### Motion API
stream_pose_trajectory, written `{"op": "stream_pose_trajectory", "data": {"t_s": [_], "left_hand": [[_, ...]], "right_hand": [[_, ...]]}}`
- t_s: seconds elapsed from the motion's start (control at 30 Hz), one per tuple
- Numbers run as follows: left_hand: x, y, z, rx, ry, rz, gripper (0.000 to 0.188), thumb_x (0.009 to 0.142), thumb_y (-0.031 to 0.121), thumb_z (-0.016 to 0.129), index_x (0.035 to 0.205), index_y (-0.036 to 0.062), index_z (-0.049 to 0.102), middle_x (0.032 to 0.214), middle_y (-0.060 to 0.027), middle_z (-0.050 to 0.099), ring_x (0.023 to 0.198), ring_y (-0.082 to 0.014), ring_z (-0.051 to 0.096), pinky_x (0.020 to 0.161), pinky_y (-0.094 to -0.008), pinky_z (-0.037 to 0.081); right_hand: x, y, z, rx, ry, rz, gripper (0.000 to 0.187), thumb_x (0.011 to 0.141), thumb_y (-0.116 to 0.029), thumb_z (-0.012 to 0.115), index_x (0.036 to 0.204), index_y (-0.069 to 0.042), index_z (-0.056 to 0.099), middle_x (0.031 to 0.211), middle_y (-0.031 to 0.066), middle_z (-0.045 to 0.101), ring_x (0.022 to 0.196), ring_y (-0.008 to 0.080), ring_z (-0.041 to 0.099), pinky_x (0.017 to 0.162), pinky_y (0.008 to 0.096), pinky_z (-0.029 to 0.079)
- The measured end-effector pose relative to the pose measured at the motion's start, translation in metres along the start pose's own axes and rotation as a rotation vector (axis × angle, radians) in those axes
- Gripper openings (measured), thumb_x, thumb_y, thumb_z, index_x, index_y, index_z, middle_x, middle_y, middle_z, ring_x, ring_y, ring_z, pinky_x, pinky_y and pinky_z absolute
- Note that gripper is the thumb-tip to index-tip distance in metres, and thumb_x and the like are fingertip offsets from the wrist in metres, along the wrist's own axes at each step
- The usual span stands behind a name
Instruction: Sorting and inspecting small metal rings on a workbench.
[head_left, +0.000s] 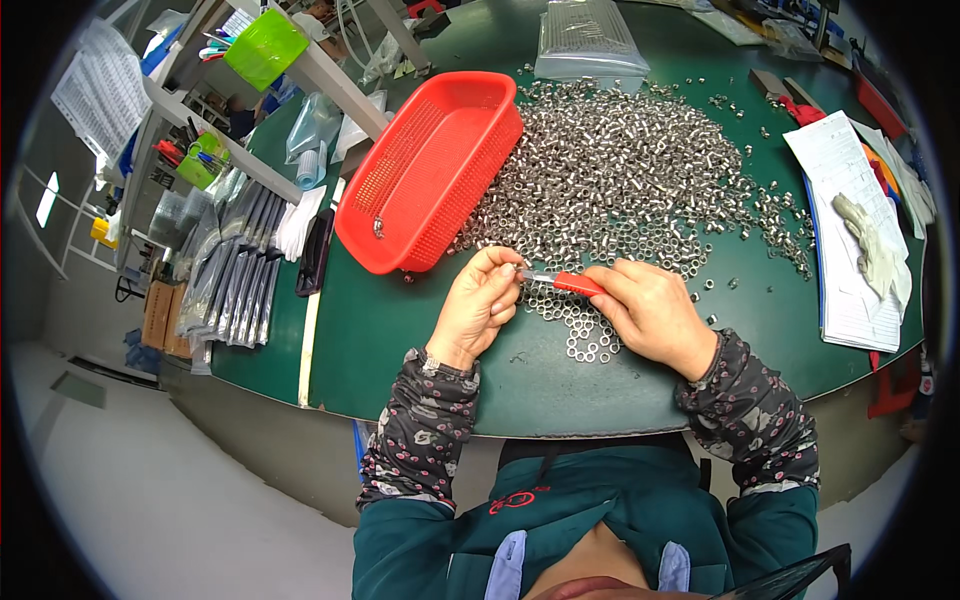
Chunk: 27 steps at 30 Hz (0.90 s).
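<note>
My left hand (478,302) is closed in a pinch, thumb against forefinger, on a small metal ring (521,267) that its fingertips partly cover. From the other side, my right hand (652,312) grips a red-handled craft knife (576,284). Its narrow pale blade points left and meets the ring at my left fingertips. Beyond both hands spreads a big heap of small shiny metal rings (625,170), with loose ones lying flat just under the knife. A red perforated plastic basket (495,165) stands at the heap's left edge, with a few metal pieces in its near end.
The green table (560,395) curves around me. Stacked papers (850,230) with a pale glove (868,240) lie at right. A clear bag of thin rods (590,40) is at the back. Left are white gloves (298,225), a black tool (316,250) and wrapped packets (235,295).
</note>
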<state>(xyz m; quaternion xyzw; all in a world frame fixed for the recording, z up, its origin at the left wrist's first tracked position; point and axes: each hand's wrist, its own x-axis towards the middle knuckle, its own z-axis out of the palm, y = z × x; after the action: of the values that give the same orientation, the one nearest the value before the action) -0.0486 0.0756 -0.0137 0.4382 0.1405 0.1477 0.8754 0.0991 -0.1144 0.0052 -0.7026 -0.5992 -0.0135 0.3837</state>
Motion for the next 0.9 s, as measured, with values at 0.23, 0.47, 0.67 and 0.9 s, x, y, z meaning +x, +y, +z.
{"op": "stream_pose_trajectory", "data": {"t_s": [0.23,0.47,0.67,0.9], "left_hand": [[-0.0008,-0.0012,-0.0024,0.066,-0.035,0.018,0.012,0.094,0.01,0.055,0.104,0.0037,0.056,0.084,-0.0033,0.059,0.049,-0.0017,0.035,0.04,-0.015,0.025],[-0.0015,-0.0023,-0.0008,0.131,0.016,0.026,0.012,0.094,0.011,0.056,0.102,0.0024,0.059,0.079,-0.0018,0.059,0.048,-0.0008,0.035,0.041,-0.0145,0.026],[-0.0018,-0.0025,0.0005,0.177,0.037,0.024,0.013,0.094,0.013,0.055,0.101,0.0021,0.059,0.078,-0.0014,0.058,0.048,-0.0001,0.035,0.041,-0.0135,0.026],[-0.0023,-0.0026,0.0022,0.196,0.061,0.015,0.014,0.095,0.014,0.054,0.101,0.0019,0.058,0.075,0.0001,0.056,0.048,-0.0001,0.034,0.041,-0.0136,0.025]], "right_hand": [[-0.0002,0.0014,-0.0004,0.039,-0.043,0.017,0.02,0.084,-0.018,0.062,0.1,-0.006,0.064,0.076,0.009,0.058,0.069,0.0284,0.061,0.059,0.0396,0.048],[0.0009,-0.0016,-0.0018,-0.066,-0.018,-0.037,0.02,0.083,-0.018,0.063,0.099,-0.006,0.063,0.073,0.0088,0.056,0.067,0.0276,0.06,0.057,0.0387,0.049],[0.0017,0.0001,-0.0012,-0.154,0.029,-0.108,0.021,0.082,-0.018,0.065,0.099,-0.006,0.062,0.071,0.0065,0.052,0.067,0.0241,0.058,0.057,0.0373,0.048],[0.002,0.0015,0.0002,-0.217,0.072,-0.164,0.021,0.08,-0.017,0.066,0.098,-0.007,0.062,0.07,0.0048,0.05,0.066,0.0216,0.057,0.056,0.0357,0.047]]}}
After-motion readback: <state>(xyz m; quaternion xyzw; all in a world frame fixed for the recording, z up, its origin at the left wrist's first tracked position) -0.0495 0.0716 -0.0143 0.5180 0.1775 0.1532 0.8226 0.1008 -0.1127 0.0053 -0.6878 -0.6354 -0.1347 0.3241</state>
